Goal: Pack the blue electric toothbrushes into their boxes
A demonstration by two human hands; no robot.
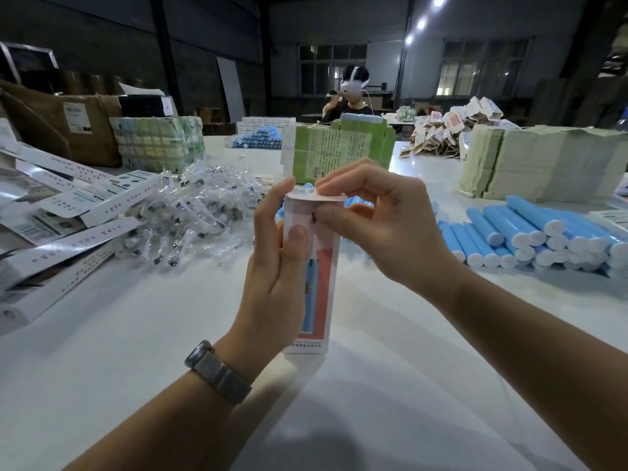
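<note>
One box point(311, 263) stands upright at the middle of a white table point(136, 351), its base resting on the tabletop, as a worker closes its top flap point(317, 196). The left hand point(277, 266) wraps around the box's left side, thumb pressed flat on the front panel, fingers curled behind. The right hand point(377, 215) pinches the flap from the right, fingertips on top and thumb beneath, folding it down over the opening. Whether a toothbrush already sits inside cannot be seen, though the flap being shut suggests this box is nearly finished.

Plenty of work appears to remain. To the right of the box, a stack of blue toothbrush handles point(540, 232) lies on its side, white end caps facing the camera, well apart from the hands. More blue handles point(263, 139) are heaped beyond the box, toward the far end of the table. Left of the box spreads a pile of brush heads in clear wrappers point(193, 215), and further left lies a jumble of white boxes point(68, 215), some with open ends. Directly behind the box stands a green carton point(336, 154); past it, another person point(353, 93) wearing a headset sits at the far side of the table.
</note>
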